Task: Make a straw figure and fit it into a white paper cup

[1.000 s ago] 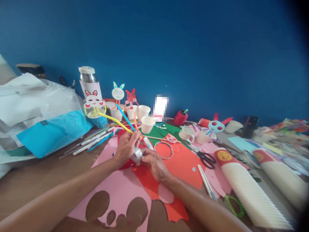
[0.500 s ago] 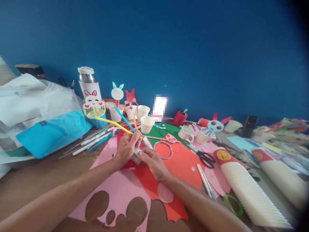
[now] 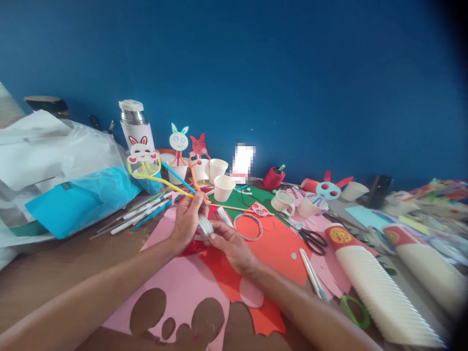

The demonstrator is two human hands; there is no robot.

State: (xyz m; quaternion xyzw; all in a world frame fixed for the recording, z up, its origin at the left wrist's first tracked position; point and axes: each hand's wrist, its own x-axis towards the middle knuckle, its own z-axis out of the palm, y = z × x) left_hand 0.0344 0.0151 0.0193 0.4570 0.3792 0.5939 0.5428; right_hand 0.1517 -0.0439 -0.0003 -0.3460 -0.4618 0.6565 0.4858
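Observation:
My left hand (image 3: pixel 187 220) is closed, pinching a yellow pipe cleaner (image 3: pixel 161 181), a blue pipe cleaner (image 3: pixel 179 177) and an orange pipe cleaner (image 3: pixel 195 176) together at their lower ends. Their free ends fan out up and to the left. In my right hand (image 3: pixel 232 245) is a small whitish roll of tape (image 3: pixel 205 226), gripped by thumb and fingers close beside the left palm. Under both hands lie red paper and pink paper (image 3: pixel 175 278) with round holes cut out. A white paper cup (image 3: pixel 224 188) stands just beyond.
Cups with paper rabbit faces (image 3: pixel 179 141) stand at the back, near a flask (image 3: pixel 136 126). Markers (image 3: pixel 135 214) lie at left. To the right are black-handled scissors (image 3: pixel 312 240), a cutter (image 3: pixel 312 273), a green tape ring (image 3: pixel 354 312) and stacked paper cups (image 3: pixel 380 287).
My left hand has shifted slightly left and tilted the pipe cleaners further left. The tape roll between the hands now shows more of its side. My right hand has barely moved.

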